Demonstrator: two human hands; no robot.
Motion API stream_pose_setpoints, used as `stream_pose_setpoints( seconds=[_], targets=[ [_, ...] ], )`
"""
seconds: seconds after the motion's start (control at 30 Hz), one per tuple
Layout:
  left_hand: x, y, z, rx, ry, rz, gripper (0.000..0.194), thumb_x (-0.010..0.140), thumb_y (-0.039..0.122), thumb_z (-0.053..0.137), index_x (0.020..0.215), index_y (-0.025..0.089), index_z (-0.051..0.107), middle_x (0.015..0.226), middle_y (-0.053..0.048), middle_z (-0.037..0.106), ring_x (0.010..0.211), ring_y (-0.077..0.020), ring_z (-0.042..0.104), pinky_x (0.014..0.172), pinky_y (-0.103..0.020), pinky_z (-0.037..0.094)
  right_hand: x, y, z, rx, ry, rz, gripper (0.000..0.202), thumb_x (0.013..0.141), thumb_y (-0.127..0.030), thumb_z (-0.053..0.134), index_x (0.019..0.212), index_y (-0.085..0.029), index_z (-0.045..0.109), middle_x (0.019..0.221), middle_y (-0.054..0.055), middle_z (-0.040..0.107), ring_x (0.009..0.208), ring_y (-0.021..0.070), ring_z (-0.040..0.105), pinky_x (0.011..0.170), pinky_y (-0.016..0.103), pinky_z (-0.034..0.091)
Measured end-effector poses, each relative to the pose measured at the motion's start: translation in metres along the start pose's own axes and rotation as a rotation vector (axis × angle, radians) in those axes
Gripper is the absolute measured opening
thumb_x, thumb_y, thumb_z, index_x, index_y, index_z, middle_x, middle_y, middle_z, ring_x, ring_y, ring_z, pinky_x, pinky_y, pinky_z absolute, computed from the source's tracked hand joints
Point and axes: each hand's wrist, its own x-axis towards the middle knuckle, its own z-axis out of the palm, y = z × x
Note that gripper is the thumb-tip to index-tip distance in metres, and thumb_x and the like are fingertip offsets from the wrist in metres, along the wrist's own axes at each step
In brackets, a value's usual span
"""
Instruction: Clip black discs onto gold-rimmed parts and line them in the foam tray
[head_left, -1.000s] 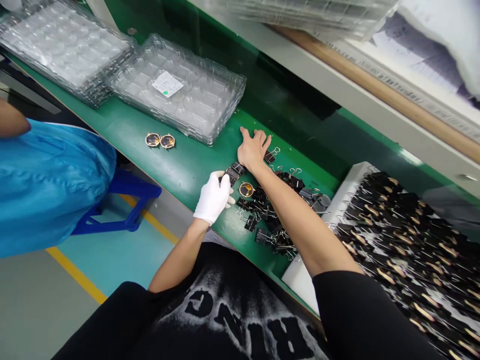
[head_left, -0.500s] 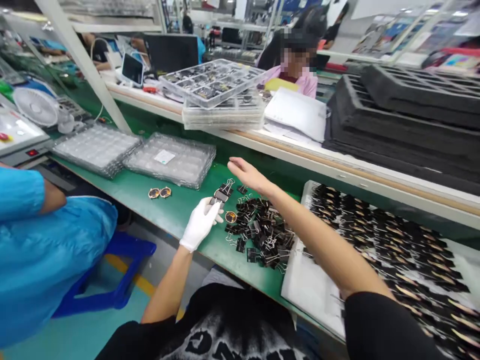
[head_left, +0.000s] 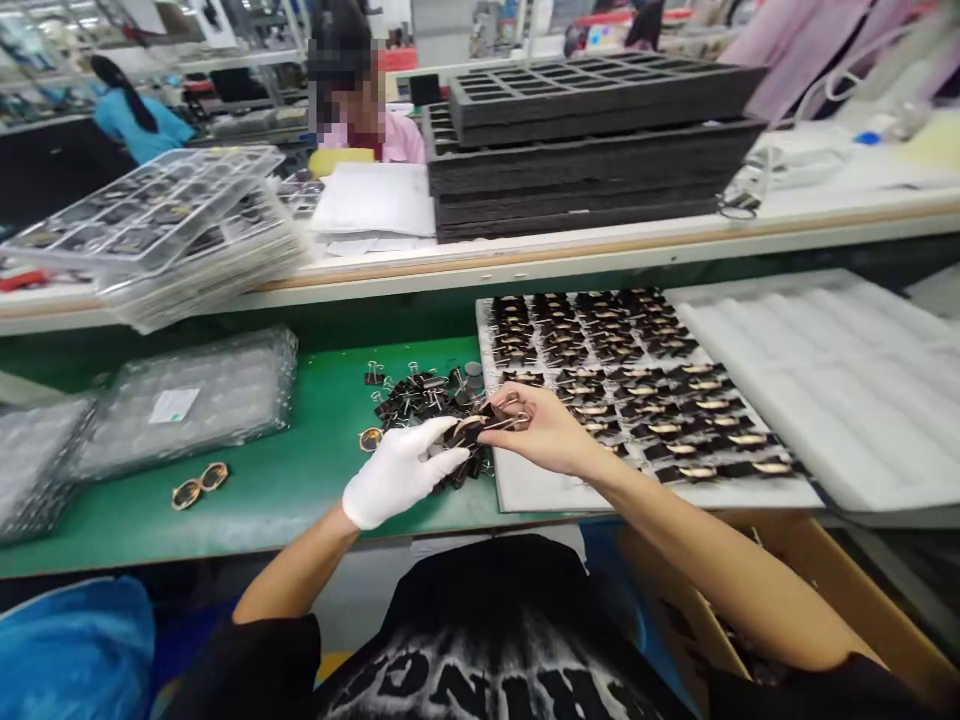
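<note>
My left hand (head_left: 401,472), in a white glove, pinches a small dark piece with a gold edge (head_left: 470,428). My bare right hand (head_left: 536,428) grips the wire handles of a black binder clip (head_left: 511,412) at that same piece, so both hands meet over the bench. Behind and below them lies a loose pile of black binder clips (head_left: 416,398). One round gold-rimmed piece (head_left: 370,439) rests at the pile's left edge. Two more joined round pieces (head_left: 200,486) lie farther left on the green bench top (head_left: 300,500).
Right of the pile, a white foam tray (head_left: 525,490) bears rows of clipped pieces, beside another white foam tray (head_left: 832,400). Clear plastic trays (head_left: 217,400) stand at left. Black foam trays (head_left: 592,180) are stacked on the shelf (head_left: 375,285). A person in pink (head_left: 401,138) sits beyond.
The view has swung to the right. My right hand, earlier raised and apart from the left, has come down and now grips a clip. My left hand has moved right, over the pile.
</note>
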Motion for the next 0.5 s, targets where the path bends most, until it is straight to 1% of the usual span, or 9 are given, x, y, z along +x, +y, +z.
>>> stream_pose_setpoints(
  seconds=[0.1,0.2,0.27,0.3,0.33,0.37,0.43,0.47,0.5],
  targets=[
    [0.014,0.013,0.006,0.061,-0.08,0.098,0.035,0.1,0.041,0.062,0.13,0.024,0.067,0.079,0.004,0.071,0.059,-0.0089,0.056,0.061,-0.023,0.044,-0.023,0.011,-0.011,0.075,0.131,-0.017,0.045,0.063,-0.041,0.094,0.088,-0.023,0.061,0.085,0.002,0.072,0.083,0.0216,0.072,0.076,0.035,0.058],
    [0.028,0.025,0.009,0.093,-0.194,0.148,0.035,0.101,0.043,0.061,0.13,0.025,0.066,0.069,0.007,0.067,0.056,-0.0092,0.058,0.059,-0.023,0.045,-0.042,0.017,-0.021,0.12,0.208,-0.002,0.045,0.064,-0.041,0.094,0.091,-0.023,0.062,0.089,0.004,0.074,0.088,0.0234,0.074,0.075,0.034,0.06],
    [0.037,0.029,0.012,0.107,-0.24,0.207,0.036,0.102,0.043,0.06,0.133,0.026,0.064,0.074,0.005,0.071,0.059,-0.0105,0.063,0.062,-0.024,0.048,-0.055,0.019,-0.029,0.122,0.236,-0.018,0.041,0.067,-0.039,0.094,0.091,-0.023,0.064,0.09,0.005,0.075,0.09,0.0237,0.075,0.078,0.034,0.061],
    [0.042,0.03,0.015,0.125,-0.231,0.265,0.036,0.102,0.042,0.06,0.134,0.026,0.064,0.082,0.003,0.075,0.065,-0.0121,0.067,0.066,-0.025,0.05,-0.062,0.02,-0.033,0.128,0.245,-0.044,0.04,0.069,-0.038,0.093,0.094,-0.023,0.066,0.096,0.006,0.077,0.096,0.024,0.076,0.083,0.035,0.061],
    [0.046,0.029,0.017,0.155,-0.205,0.344,0.036,0.102,0.041,0.06,0.134,0.026,0.064,0.093,-0.001,0.079,0.074,-0.0146,0.071,0.072,-0.027,0.053,-0.069,0.021,-0.037,0.147,0.24,-0.076,0.043,0.07,-0.036,0.094,0.102,-0.023,0.068,0.109,0.008,0.077,0.106,0.0247,0.075,0.09,0.035,0.06],
    [0.05,0.028,0.02,0.2,-0.177,0.432,0.035,0.102,0.04,0.059,0.133,0.026,0.065,0.104,-0.005,0.08,0.084,-0.0181,0.074,0.078,-0.03,0.054,-0.077,0.023,-0.041,0.185,0.216,-0.105,0.054,0.07,-0.036,0.095,0.114,-0.025,0.068,0.125,0.01,0.075,0.118,0.0258,0.071,0.097,0.036,0.059],
    [0.057,0.027,0.026,0.323,-0.174,0.571,0.032,0.103,0.035,0.054,0.129,0.025,0.069,0.119,-0.011,0.078,0.1,-0.0257,0.076,0.085,-0.038,0.055,-0.09,0.029,-0.047,0.325,0.133,-0.121,0.081,0.071,-0.045,0.095,0.141,-0.03,0.056,0.148,0.013,0.063,0.132,0.0277,0.064,0.102,0.038,0.059],
    [0.061,0.027,0.029,0.383,-0.213,0.603,0.032,0.103,0.032,0.05,0.127,0.024,0.071,0.122,-0.013,0.078,0.105,-0.0285,0.075,0.085,-0.04,0.055,-0.095,0.033,-0.049,0.4,0.095,-0.098,0.087,0.074,-0.051,0.092,0.148,-0.031,0.05,0.151,0.015,0.06,0.131,0.0281,0.065,0.099,0.039,0.061],
    [0.064,0.028,0.032,0.432,-0.267,0.609,0.034,0.103,0.03,0.047,0.126,0.024,0.072,0.123,-0.014,0.077,0.109,-0.0302,0.075,0.086,-0.042,0.056,-0.099,0.038,-0.05,0.457,0.078,-0.062,0.085,0.078,-0.054,0.088,0.149,-0.03,0.048,0.149,0.016,0.062,0.124,0.0276,0.07,0.094,0.039,0.063]
  ],
)
